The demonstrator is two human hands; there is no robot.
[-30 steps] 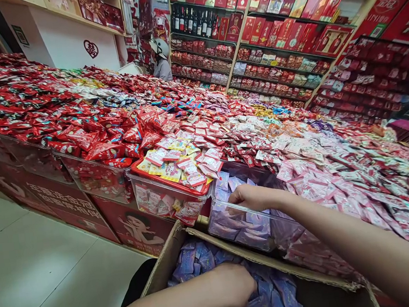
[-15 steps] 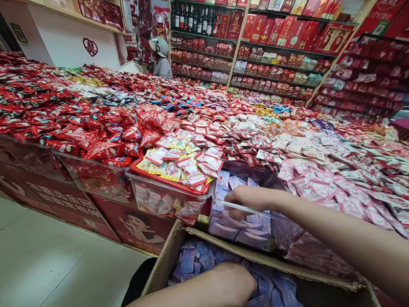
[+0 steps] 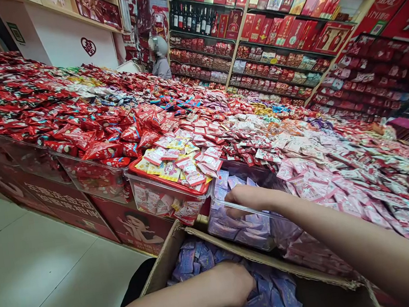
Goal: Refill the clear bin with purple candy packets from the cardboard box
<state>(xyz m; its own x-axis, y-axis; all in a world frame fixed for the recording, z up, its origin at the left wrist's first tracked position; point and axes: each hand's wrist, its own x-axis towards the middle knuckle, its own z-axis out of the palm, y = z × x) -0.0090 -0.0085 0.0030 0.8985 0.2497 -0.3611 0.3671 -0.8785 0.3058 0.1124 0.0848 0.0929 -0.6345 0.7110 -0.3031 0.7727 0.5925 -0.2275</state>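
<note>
My left hand reaches into an open cardboard box and rests among small purple-blue candy packets. Its knuckles show, but its fingers are bent down and hidden, so a hold cannot be made out. Inside a clear plastic bin just behind the box is my right hand. Its fingers and thumb are apart and touch the purple packets there, with the fingertips partly hidden; no packet shows in its grasp.
A red-rimmed bin of pink and yellow packets stands left of the purple one. Pink packets lie to its right. Heaps of red packets spread behind. A helmeted person is near the back shelves.
Both hands stay in nearly the same places, the left in the box and the right in the bin. The view has shifted only slightly.
</note>
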